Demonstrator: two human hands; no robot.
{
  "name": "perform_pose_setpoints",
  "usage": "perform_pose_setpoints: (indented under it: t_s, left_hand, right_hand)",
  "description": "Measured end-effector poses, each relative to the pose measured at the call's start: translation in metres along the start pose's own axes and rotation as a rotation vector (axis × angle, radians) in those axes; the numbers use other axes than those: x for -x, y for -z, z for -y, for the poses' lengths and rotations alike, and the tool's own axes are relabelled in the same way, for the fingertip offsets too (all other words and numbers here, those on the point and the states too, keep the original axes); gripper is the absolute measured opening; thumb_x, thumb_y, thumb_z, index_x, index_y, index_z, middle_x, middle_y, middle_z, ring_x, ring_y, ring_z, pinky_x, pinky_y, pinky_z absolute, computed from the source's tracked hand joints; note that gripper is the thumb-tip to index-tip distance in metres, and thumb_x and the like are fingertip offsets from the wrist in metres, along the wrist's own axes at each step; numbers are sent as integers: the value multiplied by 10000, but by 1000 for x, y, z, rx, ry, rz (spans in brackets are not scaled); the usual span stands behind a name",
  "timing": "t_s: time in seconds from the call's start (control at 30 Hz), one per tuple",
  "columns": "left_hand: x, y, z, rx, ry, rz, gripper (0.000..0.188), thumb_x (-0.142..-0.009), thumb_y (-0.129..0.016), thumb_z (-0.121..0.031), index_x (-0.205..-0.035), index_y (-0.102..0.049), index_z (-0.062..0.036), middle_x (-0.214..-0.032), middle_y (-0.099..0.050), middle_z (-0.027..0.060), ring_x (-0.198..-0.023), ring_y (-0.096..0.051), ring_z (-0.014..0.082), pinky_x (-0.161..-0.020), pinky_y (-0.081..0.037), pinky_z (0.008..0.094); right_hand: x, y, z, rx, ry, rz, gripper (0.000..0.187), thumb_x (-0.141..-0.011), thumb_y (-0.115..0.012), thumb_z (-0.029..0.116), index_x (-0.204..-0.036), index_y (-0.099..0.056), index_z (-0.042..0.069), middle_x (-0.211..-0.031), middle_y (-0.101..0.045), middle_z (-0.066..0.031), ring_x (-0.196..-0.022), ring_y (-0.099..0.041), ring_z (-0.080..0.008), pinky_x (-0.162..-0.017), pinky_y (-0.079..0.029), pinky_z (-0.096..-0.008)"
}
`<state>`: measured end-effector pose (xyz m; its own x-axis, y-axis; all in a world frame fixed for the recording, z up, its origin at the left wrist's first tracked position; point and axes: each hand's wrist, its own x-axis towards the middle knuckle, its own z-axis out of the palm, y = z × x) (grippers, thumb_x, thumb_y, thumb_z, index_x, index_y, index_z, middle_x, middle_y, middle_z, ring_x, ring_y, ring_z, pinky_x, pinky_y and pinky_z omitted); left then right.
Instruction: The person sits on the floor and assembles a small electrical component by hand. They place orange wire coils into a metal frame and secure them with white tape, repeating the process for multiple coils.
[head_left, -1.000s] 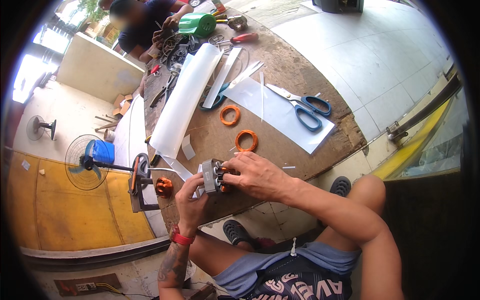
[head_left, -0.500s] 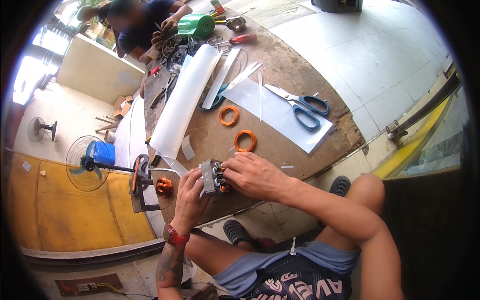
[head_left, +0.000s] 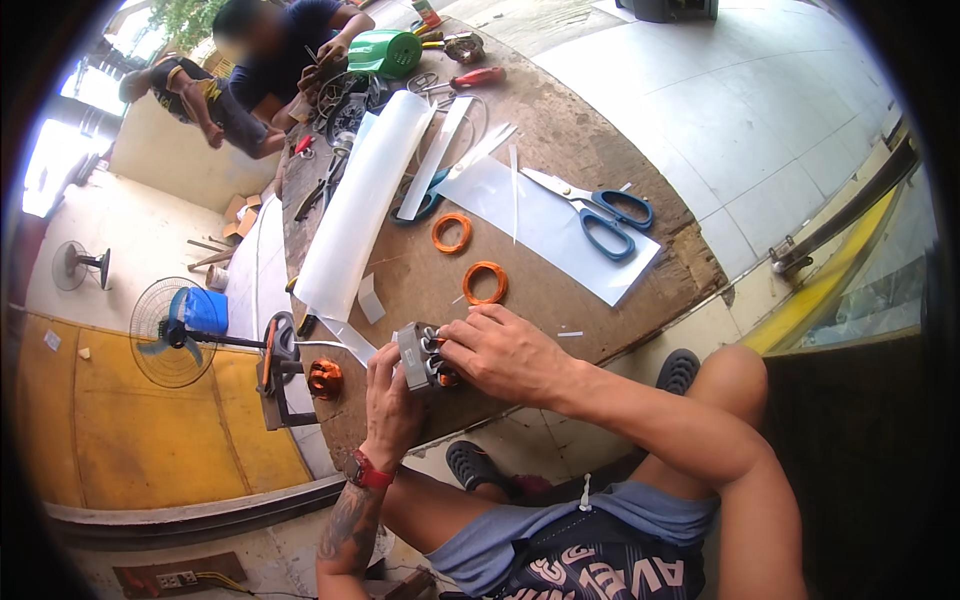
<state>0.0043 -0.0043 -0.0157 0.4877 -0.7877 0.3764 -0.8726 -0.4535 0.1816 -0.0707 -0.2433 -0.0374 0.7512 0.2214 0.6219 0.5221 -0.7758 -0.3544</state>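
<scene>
Brown, worn wood spans the whole middle here: the table (head_left: 590, 120), and across it lies the long roll of milky film (head_left: 365, 200), with a flat white sheet (head_left: 560, 230) to its right. Blue-handled scissors (head_left: 590, 203) rest open on that sheet. Now in close to the near edge, where the right hand (head_left: 510, 355) works with fingers bunched together against the core's right face; whether the tips pinch anything, I cannot tell. The left hand (head_left: 392, 405) has its fingers clamped on the core's left side. And there it is between them, the grey metal core (head_left: 411, 358), held up at the table's near edge, orange winding showing on its right. It looks dense, heavy for its size and quite rigid, so the solid grey sides are the place to grip; the windings look easier to nick, and the smooth metal could slip. Beyond the hands, two copper rings (head_left: 437, 240) lie flat, apparently light and springy, best lifted by the bound band.
</scene>
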Motion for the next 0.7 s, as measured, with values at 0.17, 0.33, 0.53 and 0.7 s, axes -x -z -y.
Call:
perform_pose_setpoints:
  t_s: [0.17, 0.33, 0.53, 0.7]
  left_hand:
    - [-1, 12, -11, 56, 81, -10, 424, -822, -754, 8, -1237, -673, -20, -1305, -661, 158, -1257, -603, 386, -1059, -491, 485]
    - [-4, 16, -19, 72, 150, -35, 404, -796, -779, 10, -1191, -700, -13, -1202, -719, 133, -1217, -637, 353, -1029, -515, 452]
    - [-5, 17, -16, 28, 109, 12, 422, -804, -760, 8, -1220, -685, -6, -1245, -693, 153, -1226, -617, 374, -1046, -507, 462]
    - [-6, 18, -4, -9, -20, 107, 470, -830, -716, -4, -1294, -640, 6, -1350, -625, 183, -1284, -565, 414, -1072, -483, 491]
  right_hand:
    - [2, 1, 4, -6, -29, -28, 209, -969, -600, 190, -1134, -709, 124, -1089, -645, -82, -1065, -665, -250, -1033, -483, -424]
    - [-1, 2, 9, -26, -63, -30, 212, -973, -602, 188, -1148, -710, 136, -1069, -627, -84, -1060, -665, -251, -986, -492, -412]
    - [0, 0, 13, -1, -71, 8, 239, -955, -634, 169, -1166, -699, 80, -1171, -646, -109, -1096, -666, -280, -1049, -501, -450]
    - [0, -1, 12, -8, -52, -2, 245, -953, -635, 157, -1168, -688, 52, -1225, -655, -120, -1121, -670, -296, -1143, -484, -493]
